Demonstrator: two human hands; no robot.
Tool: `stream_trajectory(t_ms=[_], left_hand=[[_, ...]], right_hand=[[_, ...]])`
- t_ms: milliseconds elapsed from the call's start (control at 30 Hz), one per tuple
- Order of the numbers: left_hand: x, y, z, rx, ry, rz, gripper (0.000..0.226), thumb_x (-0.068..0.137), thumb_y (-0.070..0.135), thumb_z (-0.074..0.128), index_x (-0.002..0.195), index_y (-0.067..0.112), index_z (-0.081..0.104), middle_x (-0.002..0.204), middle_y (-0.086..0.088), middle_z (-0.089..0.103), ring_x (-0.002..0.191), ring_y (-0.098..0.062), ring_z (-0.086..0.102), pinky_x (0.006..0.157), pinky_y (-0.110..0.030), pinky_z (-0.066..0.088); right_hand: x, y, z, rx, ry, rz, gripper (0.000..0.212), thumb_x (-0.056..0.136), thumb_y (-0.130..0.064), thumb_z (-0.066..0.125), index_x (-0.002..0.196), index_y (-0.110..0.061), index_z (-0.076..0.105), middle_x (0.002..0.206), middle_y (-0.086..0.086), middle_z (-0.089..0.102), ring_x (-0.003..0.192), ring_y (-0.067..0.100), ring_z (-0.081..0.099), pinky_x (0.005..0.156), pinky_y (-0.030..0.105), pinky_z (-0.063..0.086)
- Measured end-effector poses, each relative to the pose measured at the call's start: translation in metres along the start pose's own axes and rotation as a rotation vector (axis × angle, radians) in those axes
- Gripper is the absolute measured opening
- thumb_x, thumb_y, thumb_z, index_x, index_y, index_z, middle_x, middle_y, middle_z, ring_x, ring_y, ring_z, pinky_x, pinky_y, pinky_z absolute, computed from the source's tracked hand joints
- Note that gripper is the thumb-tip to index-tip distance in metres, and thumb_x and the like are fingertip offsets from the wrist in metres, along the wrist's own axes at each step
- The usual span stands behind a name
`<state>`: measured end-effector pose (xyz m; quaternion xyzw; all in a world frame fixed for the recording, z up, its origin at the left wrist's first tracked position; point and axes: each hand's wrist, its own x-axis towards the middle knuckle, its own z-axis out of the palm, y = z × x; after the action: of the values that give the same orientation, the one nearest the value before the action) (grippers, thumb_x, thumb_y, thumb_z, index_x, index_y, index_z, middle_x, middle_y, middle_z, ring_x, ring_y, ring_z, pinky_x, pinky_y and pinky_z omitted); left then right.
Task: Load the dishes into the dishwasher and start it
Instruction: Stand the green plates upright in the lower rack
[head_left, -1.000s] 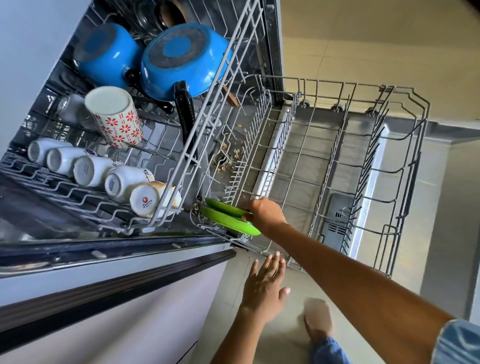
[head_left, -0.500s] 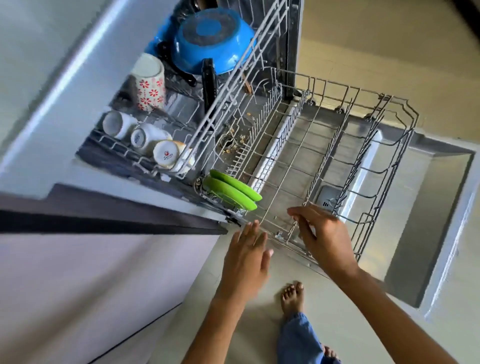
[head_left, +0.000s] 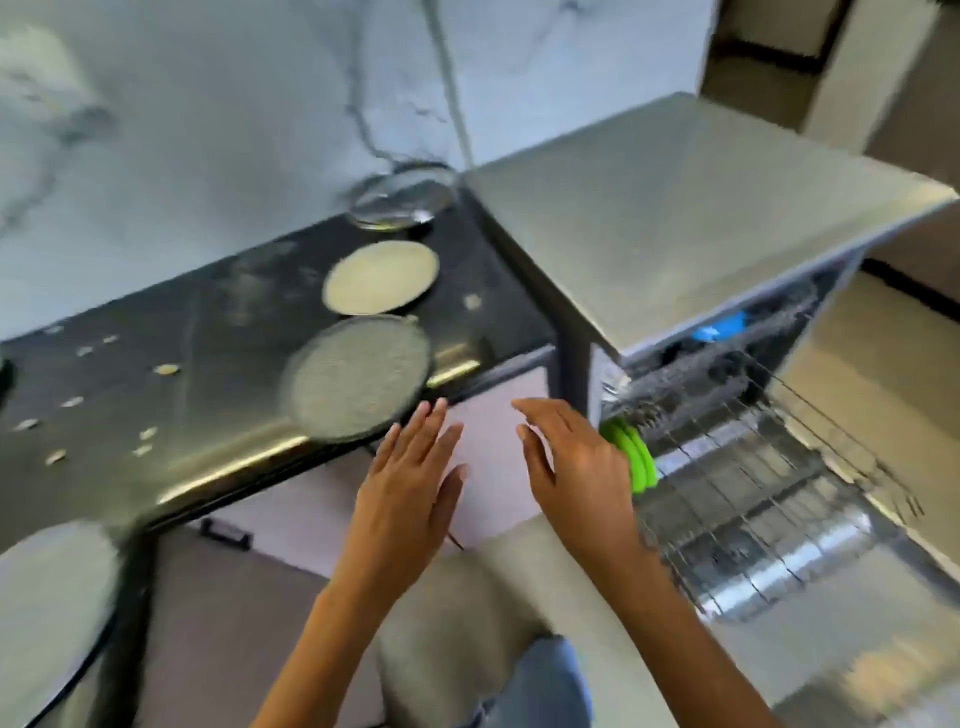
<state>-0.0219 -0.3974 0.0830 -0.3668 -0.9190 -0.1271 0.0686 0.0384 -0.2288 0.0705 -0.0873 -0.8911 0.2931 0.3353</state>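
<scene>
Both held out empty at centre frame: left hand (head_left: 410, 488) flat with fingers straight, right hand (head_left: 576, 467) loosely spread. Above them on the black glossy bench (head_left: 156, 415), a round grey plate (head_left: 358, 376), a cream round plate (head_left: 382, 277) and a clear glass lid (head_left: 400, 200). At right, two green plates (head_left: 636, 457) upright in the pulled-out wire rack (head_left: 769, 493) of the open steel dishwasher (head_left: 675, 208).

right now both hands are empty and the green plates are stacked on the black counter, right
Not quite. The head view shows both the left hand and right hand empty, but the green plates stand in the dishwasher's lower rack, not on the black counter.
</scene>
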Motion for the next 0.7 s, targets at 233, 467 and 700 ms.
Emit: stream_trajectory(t_ms=[233, 467, 700], left_hand=[[-0.160, -0.073, -0.089, 0.124, 0.215, -0.635, 0.052, 0.098, 0.038, 0.029, 0.130, 0.007, 0.057, 0.143, -0.011, 0.044, 0.132, -0.024, 0.042, 0.110, -0.028, 0.016], [-0.302, -0.118, -0.105, 0.249, 0.358, -1.088, 0.058, 0.101, 0.045, 0.020, 0.118, 0.010, 0.064, 0.134, -0.014, 0.055, 0.128, -0.023, 0.038, 0.110, -0.024, 0.014], [-0.388, -0.148, -0.116, 0.324, 0.382, -1.346, 0.062, 0.102, 0.044, 0.016, 0.117, 0.011, 0.065, 0.138, -0.011, 0.052, 0.131, -0.022, 0.038, 0.109, -0.030, 0.017]], right_hand=[[0.028, -0.148, 0.070, 0.316, -0.290, -0.381, 0.029, 0.091, -0.029, 0.047, 0.109, -0.014, 0.065, 0.103, 0.002, 0.067, 0.083, 0.022, 0.066, 0.064, 0.033, 0.055], [0.008, -0.283, 0.169, 0.530, -0.523, -0.589, 0.029, 0.090, -0.029, 0.046, 0.104, -0.014, 0.067, 0.100, -0.001, 0.068, 0.086, 0.019, 0.066, 0.071, 0.022, 0.045], [-0.054, -0.390, 0.255, 0.654, -0.727, -0.770, 0.036, 0.091, -0.032, 0.040, 0.103, -0.012, 0.068, 0.099, 0.000, 0.068, 0.085, 0.020, 0.067, 0.073, 0.022, 0.042]])
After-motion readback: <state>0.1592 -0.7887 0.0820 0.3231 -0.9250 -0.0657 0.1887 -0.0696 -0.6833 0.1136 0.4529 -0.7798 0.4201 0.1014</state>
